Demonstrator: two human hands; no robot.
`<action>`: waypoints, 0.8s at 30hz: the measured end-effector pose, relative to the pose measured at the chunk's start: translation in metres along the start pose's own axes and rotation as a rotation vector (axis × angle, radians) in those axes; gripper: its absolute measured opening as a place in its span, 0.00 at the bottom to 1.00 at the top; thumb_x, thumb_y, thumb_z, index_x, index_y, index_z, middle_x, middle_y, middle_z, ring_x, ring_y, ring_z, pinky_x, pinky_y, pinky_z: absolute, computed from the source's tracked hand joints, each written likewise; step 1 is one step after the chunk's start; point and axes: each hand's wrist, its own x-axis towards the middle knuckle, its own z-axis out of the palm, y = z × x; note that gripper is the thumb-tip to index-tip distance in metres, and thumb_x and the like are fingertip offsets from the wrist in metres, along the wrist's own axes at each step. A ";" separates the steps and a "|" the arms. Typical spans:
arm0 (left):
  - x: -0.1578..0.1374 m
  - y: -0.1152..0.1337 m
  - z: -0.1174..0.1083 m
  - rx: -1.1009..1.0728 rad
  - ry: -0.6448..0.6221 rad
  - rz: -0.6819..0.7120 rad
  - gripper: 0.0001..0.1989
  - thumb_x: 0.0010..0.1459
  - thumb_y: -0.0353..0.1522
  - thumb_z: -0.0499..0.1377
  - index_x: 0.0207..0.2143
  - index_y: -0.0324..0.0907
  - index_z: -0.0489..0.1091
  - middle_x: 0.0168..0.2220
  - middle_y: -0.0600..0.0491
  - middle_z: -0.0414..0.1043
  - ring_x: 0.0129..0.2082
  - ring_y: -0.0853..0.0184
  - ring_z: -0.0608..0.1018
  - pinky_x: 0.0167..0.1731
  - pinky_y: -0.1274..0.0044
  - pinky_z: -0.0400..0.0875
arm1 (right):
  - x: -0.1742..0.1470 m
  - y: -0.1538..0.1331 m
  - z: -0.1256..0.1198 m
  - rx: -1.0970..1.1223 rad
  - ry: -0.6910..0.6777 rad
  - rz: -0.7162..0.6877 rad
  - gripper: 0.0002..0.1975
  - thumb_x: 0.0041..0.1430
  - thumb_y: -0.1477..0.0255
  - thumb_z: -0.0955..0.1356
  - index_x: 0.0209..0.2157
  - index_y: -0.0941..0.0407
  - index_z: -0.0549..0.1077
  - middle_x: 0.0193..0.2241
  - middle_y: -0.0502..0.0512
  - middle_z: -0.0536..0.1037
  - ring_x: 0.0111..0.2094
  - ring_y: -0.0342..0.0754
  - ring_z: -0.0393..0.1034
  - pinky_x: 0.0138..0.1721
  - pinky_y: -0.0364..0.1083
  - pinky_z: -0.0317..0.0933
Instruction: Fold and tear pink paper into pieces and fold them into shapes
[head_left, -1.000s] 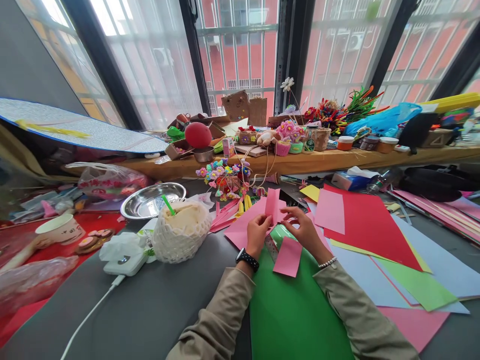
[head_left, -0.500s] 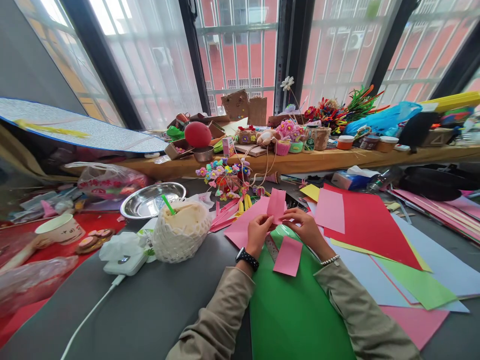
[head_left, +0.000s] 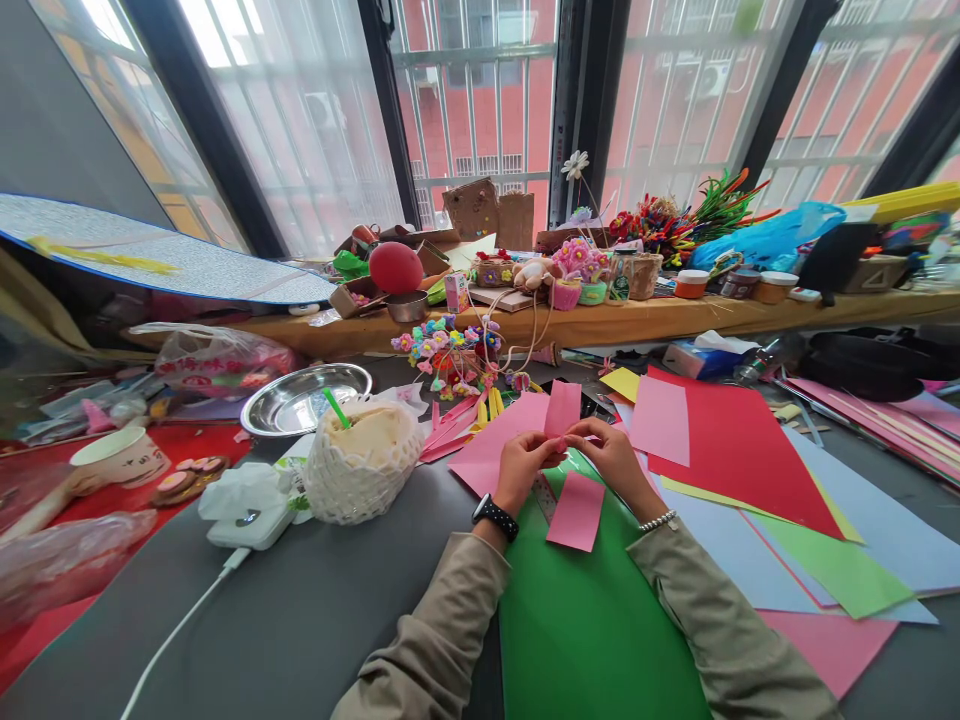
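Between my fingertips is a small pink paper piece (head_left: pixel 562 408), standing up above the hands. My left hand (head_left: pixel 523 465) pinches its lower edge from the left, and my right hand (head_left: pixel 609 460) pinches it from the right, the fingers of both almost meeting. Just below lies a second pink paper piece (head_left: pixel 576 512) on a green mat (head_left: pixel 600 630). A ruler (head_left: pixel 545 495) shows partly under that piece. Behind my left hand rests a larger pink sheet (head_left: pixel 487 455).
Red paper (head_left: pixel 739 440) and other coloured sheets spread to the right. On the left stand a netted coconut (head_left: pixel 364 475) with a green straw, a metal dish (head_left: pixel 281 405) and a white charger (head_left: pixel 251 520) with a cable. Crocheted flowers (head_left: pixel 450 350) sit behind my hands.
My fingers have come closer together on the lower edge of the pink paper piece, which seems bent or rolled there. The piece has shifted slightly right and down.
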 end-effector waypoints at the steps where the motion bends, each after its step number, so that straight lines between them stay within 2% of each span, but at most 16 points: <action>1: 0.000 0.000 0.000 0.000 -0.005 -0.008 0.13 0.35 0.36 0.64 0.22 0.34 0.69 0.21 0.50 0.71 0.22 0.68 0.74 0.26 0.78 0.69 | 0.000 0.000 0.000 0.005 0.005 0.011 0.11 0.46 0.62 0.65 0.24 0.56 0.71 0.25 0.53 0.72 0.29 0.47 0.66 0.29 0.45 0.59; 7: 0.000 0.001 0.000 0.001 -0.029 -0.025 0.15 0.39 0.38 0.62 0.24 0.34 0.69 0.22 0.49 0.72 0.23 0.68 0.75 0.27 0.78 0.69 | 0.000 0.001 0.001 0.020 0.014 0.049 0.11 0.46 0.63 0.65 0.25 0.56 0.71 0.25 0.53 0.73 0.28 0.47 0.67 0.29 0.45 0.59; 11: -0.001 0.002 0.000 0.017 -0.043 -0.042 0.15 0.38 0.38 0.63 0.25 0.34 0.70 0.22 0.48 0.73 0.24 0.68 0.75 0.28 0.77 0.68 | 0.000 0.000 0.000 0.023 0.020 0.057 0.10 0.44 0.63 0.66 0.24 0.56 0.71 0.24 0.53 0.73 0.28 0.47 0.66 0.29 0.46 0.59; 17: -0.001 -0.002 0.000 0.050 -0.071 -0.075 0.14 0.36 0.37 0.63 0.21 0.34 0.69 0.21 0.48 0.73 0.22 0.68 0.74 0.26 0.77 0.68 | 0.000 -0.001 0.002 0.054 0.020 0.055 0.10 0.44 0.63 0.66 0.24 0.56 0.70 0.25 0.53 0.72 0.28 0.47 0.66 0.29 0.45 0.60; 22: -0.001 -0.001 -0.001 0.040 -0.059 -0.067 0.14 0.36 0.38 0.63 0.20 0.35 0.67 0.21 0.49 0.72 0.22 0.68 0.75 0.27 0.77 0.68 | -0.001 0.004 0.004 0.081 0.094 0.065 0.17 0.45 0.64 0.66 0.38 0.54 0.63 0.32 0.53 0.69 0.29 0.44 0.66 0.29 0.44 0.61; 24: -0.001 0.001 -0.001 0.033 -0.055 -0.064 0.14 0.37 0.38 0.63 0.21 0.35 0.68 0.22 0.49 0.73 0.23 0.68 0.75 0.27 0.77 0.68 | -0.001 0.007 0.004 0.077 0.088 0.073 0.17 0.46 0.64 0.65 0.38 0.55 0.63 0.32 0.53 0.69 0.28 0.44 0.65 0.28 0.44 0.61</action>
